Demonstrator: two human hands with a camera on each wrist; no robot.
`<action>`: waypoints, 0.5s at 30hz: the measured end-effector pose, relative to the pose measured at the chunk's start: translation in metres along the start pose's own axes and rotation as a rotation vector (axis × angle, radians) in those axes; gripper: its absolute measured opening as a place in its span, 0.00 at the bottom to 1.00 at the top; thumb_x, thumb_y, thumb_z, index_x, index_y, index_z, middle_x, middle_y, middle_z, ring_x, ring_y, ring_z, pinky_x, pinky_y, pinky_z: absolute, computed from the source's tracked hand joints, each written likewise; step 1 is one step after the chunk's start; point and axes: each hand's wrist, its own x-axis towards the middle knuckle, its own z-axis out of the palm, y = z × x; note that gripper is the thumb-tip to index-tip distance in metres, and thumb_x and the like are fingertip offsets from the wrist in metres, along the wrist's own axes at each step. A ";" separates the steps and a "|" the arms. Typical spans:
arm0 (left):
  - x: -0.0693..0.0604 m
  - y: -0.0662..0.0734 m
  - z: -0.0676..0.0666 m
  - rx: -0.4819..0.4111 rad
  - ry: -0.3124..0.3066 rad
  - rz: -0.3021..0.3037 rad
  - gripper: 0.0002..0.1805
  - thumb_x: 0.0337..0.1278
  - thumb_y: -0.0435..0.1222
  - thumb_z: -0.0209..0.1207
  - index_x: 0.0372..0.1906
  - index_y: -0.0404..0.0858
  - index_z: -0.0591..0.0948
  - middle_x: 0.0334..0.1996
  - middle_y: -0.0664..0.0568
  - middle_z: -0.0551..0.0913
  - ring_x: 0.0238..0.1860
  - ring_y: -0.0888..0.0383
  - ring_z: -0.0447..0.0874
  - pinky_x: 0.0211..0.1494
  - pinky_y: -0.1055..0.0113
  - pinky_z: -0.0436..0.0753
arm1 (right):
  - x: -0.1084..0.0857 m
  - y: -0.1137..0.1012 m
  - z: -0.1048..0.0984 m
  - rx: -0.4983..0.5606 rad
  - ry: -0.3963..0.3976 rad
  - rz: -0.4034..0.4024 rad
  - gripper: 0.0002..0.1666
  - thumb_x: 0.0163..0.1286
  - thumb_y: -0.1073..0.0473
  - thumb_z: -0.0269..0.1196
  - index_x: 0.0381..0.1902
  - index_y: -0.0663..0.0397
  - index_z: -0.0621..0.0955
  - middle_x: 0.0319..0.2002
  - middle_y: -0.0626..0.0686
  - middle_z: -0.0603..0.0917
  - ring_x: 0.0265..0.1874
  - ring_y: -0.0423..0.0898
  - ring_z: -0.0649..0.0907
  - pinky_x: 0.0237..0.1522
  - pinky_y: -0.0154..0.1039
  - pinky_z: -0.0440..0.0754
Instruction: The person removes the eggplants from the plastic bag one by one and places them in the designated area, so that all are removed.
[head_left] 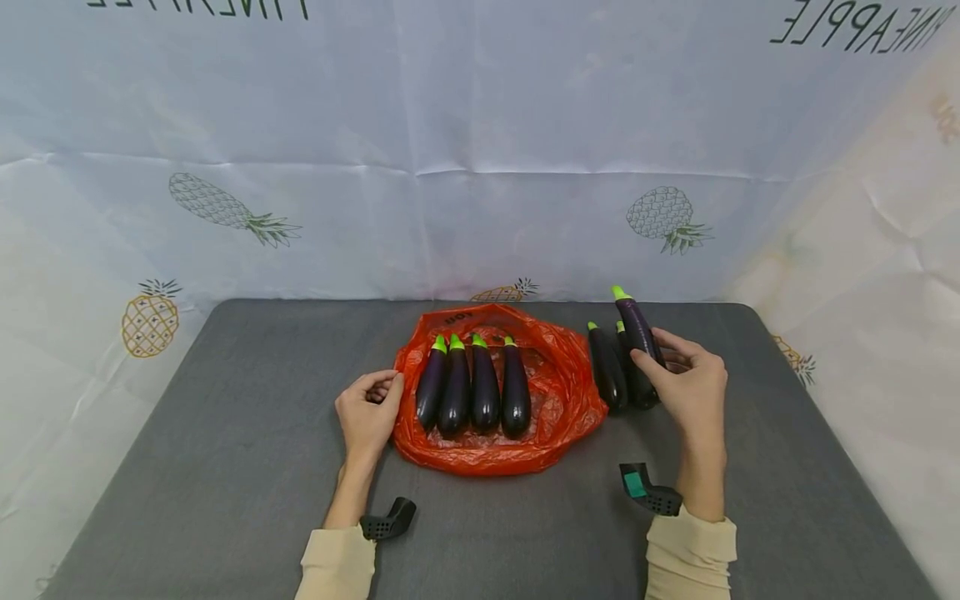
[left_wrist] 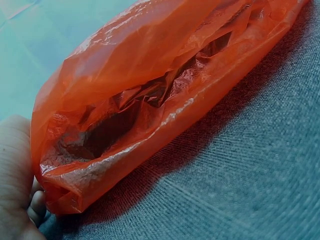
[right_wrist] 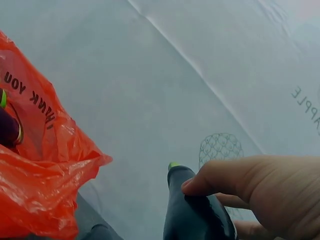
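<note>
Four dark purple eggplants point(head_left: 484, 390) with green tips lie side by side in an open red plastic bag point(head_left: 562, 383). The left hand point(head_left: 369, 412) pinches the bag's left edge; in the left wrist view, part of that hand point(left_wrist: 17, 180) shows beside the bag point(left_wrist: 135, 60). To the bag's right, the right hand point(head_left: 692, 387) grips an eggplant point(head_left: 636, 323) between thumb and fingers, its green tip pointing away. Two more eggplants point(head_left: 607, 371) lie under and beside the held one. In the right wrist view, the thumb lies on the held eggplant point(right_wrist: 192, 215).
A grey table point(head_left: 247, 450) bears all of this. Behind it hangs a pale cloth point(head_left: 465, 225) printed with pineapples and lettering. Black wrist devices point(head_left: 388, 520) sit on both forearms, above beige sleeves.
</note>
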 end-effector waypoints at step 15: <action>0.000 0.002 0.000 0.004 -0.004 -0.011 0.02 0.54 0.22 0.68 0.30 0.24 0.88 0.23 0.35 0.86 0.22 0.66 0.74 0.30 0.83 0.73 | 0.006 0.020 -0.003 0.021 0.099 0.035 0.25 0.65 0.62 0.70 0.61 0.55 0.84 0.59 0.60 0.83 0.43 0.30 0.74 0.33 0.15 0.71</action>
